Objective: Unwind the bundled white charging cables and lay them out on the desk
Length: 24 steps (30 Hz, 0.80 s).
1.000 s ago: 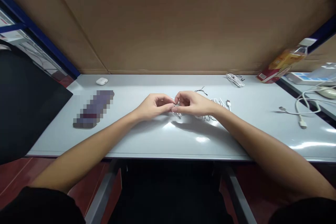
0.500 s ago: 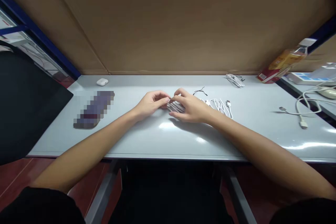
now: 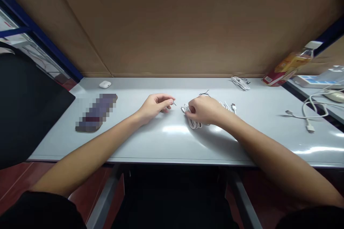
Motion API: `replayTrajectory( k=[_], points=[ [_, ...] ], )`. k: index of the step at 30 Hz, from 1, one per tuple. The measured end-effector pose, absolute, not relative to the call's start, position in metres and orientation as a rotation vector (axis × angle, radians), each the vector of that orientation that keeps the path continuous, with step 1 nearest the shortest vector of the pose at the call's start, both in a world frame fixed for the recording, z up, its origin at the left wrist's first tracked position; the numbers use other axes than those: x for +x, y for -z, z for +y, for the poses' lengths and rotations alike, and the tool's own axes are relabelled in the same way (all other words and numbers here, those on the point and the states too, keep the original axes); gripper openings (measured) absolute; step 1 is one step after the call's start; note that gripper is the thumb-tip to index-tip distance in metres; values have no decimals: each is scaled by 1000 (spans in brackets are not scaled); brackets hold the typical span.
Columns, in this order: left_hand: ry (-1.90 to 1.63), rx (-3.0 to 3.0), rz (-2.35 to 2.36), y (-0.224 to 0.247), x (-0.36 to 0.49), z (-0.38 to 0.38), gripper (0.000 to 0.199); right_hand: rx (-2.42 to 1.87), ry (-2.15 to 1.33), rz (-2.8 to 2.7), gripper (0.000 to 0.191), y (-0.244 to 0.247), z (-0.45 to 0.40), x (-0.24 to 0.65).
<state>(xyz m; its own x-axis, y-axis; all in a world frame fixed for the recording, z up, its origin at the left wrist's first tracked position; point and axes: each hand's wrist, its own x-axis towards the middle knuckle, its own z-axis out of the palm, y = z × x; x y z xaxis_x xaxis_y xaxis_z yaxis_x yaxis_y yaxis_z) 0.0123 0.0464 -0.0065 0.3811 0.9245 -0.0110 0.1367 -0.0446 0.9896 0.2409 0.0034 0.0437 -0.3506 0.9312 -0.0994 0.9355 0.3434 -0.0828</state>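
Near the middle of the desk, my left hand [image 3: 155, 107] pinches a thin black twist tie [image 3: 174, 103] between thumb and fingertips. To its right, my right hand [image 3: 204, 109] is closed on a coiled white cable [image 3: 194, 124], whose loops and one plug show on the left side of the fingers. More black twist ties [image 3: 205, 94] lie just behind that hand. Past the wrist, another white cable with a USB plug [image 3: 233, 107] rests on the desk, partly hidden by my right hand and forearm.
A white earbud case [image 3: 105, 84] and a pixelated dark flat object [image 3: 96, 112] lie at left. At back right are a coiled white cable [image 3: 240, 83] and a tilted drink bottle [image 3: 291, 65]. A loose white cable [image 3: 306, 116] crosses toward a mouse [image 3: 335, 95].
My hands have drawn apart: the right one moved right with the coiled cable. The left stayed nearly in place, and the twist tie now shows apart from the cable.
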Motion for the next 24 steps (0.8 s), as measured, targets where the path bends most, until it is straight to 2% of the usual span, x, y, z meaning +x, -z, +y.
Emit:
replayTrajectory(
  k=[4, 8, 11, 16, 18, 20, 24],
  points=[
    [-806, 1473, 1006, 5, 11, 44, 45, 1816, 323, 2422, 20, -52, 5, 252],
    [-807, 1433, 921, 6, 11, 42, 45, 1876, 354, 2452, 35, -60, 3, 256],
    [-828, 1417, 858, 7, 12, 40, 43, 1873, 412, 2751, 43, -55, 2, 251],
    [-828, 1433, 806, 3, 14, 38, 45, 1604, 415, 3204, 18, -34, 3, 236],
    [-866, 1442, 858, 1, 13, 39, 47, 1538, 384, 3270, 18, -31, 5, 235],
    [-892, 1520, 929, -1, 11, 41, 42, 1538, 318, 3283, 21, -32, 8, 239],
    [-821, 2020, 853, -6, 6, 42, 17, 1436, 315, 3202, 27, -37, 14, 250]
  ],
)
